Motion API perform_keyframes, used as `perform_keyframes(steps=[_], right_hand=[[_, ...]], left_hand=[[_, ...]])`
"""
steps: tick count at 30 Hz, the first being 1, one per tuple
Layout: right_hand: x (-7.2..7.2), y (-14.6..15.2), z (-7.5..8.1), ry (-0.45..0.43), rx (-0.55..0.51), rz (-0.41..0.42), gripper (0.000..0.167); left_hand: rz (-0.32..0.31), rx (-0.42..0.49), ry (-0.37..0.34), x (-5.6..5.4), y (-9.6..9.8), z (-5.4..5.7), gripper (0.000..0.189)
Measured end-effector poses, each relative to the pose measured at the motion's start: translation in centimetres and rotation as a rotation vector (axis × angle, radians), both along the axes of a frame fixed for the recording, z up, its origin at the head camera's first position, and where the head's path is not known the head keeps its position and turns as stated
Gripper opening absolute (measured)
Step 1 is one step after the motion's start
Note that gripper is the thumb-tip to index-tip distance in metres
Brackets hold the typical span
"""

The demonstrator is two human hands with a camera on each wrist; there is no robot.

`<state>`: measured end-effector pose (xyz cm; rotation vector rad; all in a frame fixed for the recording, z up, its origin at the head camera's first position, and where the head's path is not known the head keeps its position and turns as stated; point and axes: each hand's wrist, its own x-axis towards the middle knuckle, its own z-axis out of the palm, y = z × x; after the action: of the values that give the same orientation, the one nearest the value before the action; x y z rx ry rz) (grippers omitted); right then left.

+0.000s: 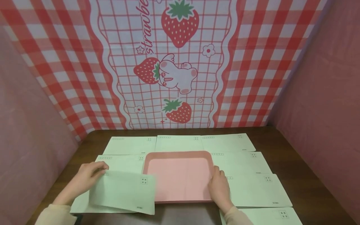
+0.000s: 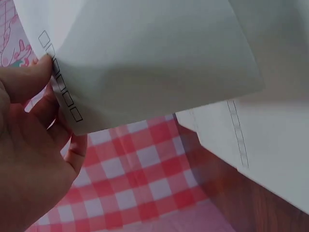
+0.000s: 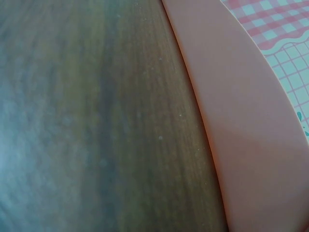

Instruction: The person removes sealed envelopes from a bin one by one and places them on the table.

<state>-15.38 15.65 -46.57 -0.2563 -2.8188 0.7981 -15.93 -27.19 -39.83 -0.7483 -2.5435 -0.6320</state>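
Observation:
My left hand (image 1: 89, 173) pinches a pale envelope (image 1: 125, 193) by its upper left corner, near the row of small printed boxes. In the left wrist view the thumb lies on the front of the envelope (image 2: 145, 58) and the fingers are behind it. The envelope hangs tilted over another envelope (image 1: 80, 204) on the table, and its right end overlaps the tray's left side. At the right side of the shallow pink tray (image 1: 180, 155), my right hand (image 1: 220, 189) grips the rim. Only the tray's outer wall (image 3: 241, 116) shows in the right wrist view; that hand is hidden there.
Similar envelopes lie around the tray: several down the right side (image 1: 253, 190), a row along the back (image 1: 180, 143) and one at the left (image 1: 121, 164). Beneath is a dark wooden table (image 1: 306, 184). A strawberry-print checked cloth (image 1: 250, 62) hangs behind it.

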Motion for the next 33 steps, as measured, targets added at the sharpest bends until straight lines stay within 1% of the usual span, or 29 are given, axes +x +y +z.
perform_keyframes(steps=[2,6,7,10,12,16,18,20,22,24,25,27,29,33], right_hand=[[0.0,0.0,0.1,-0.012,-0.008,-0.003,0.033],[0.1,0.0,0.1,-0.030,-0.015,-0.007,0.034],[0.1,0.0,0.2,-0.028,-0.016,-0.008,0.034],[0.1,-0.1,0.1,-0.026,-0.015,-0.006,0.034],[0.2,-0.1,0.1,-0.027,-0.015,-0.005,0.034],[0.2,-0.2,0.0,-0.045,-0.011,-0.009,0.034],[0.2,-0.2,0.0,-0.050,-0.010,-0.011,0.034],[0.1,-0.2,0.0,-0.054,-0.014,-0.010,0.035],[0.1,-0.2,0.1,-0.053,-0.018,-0.008,0.035],[0.1,-0.2,0.1,-0.048,-0.018,-0.009,0.035],[0.1,-0.2,0.2,-0.044,-0.018,-0.011,0.035],[0.1,-0.2,0.2,-0.043,-0.016,-0.015,0.035],[0.1,-0.2,0.3,-0.044,-0.014,-0.017,0.035],[0.0,-0.1,0.3,-0.054,-0.015,-0.019,0.035]], left_hand=[[0.007,-0.021,-0.034,0.4,-0.6,0.0,0.025],[0.035,-0.080,-0.137,1.2,-1.5,-0.5,0.022],[0.038,-0.090,-0.152,1.4,-1.7,-0.8,0.022],[0.036,-0.113,-0.157,2.0,-2.4,-1.7,0.022],[0.040,-0.145,-0.194,2.5,-3.0,-2.2,0.021],[0.060,-0.215,-0.333,3.5,-4.0,-3.0,0.018],[0.084,-0.248,-0.395,3.9,-4.3,-3.2,0.016],[0.122,-0.281,-0.441,4.3,-4.5,-3.3,0.012],[0.158,-0.308,-0.468,4.6,-4.7,-3.4,0.011],[0.202,-0.327,-0.514,4.9,-4.7,-3.3,0.008],[0.219,-0.337,-0.519,5.1,-4.6,-3.4,0.008],[0.253,-0.343,-0.559,5.3,-4.5,-3.4,0.007],[0.293,-0.338,-0.627,5.5,-4.4,-3.4,0.005],[0.340,-0.315,-0.724,5.8,-4.5,-3.9,0.005]])
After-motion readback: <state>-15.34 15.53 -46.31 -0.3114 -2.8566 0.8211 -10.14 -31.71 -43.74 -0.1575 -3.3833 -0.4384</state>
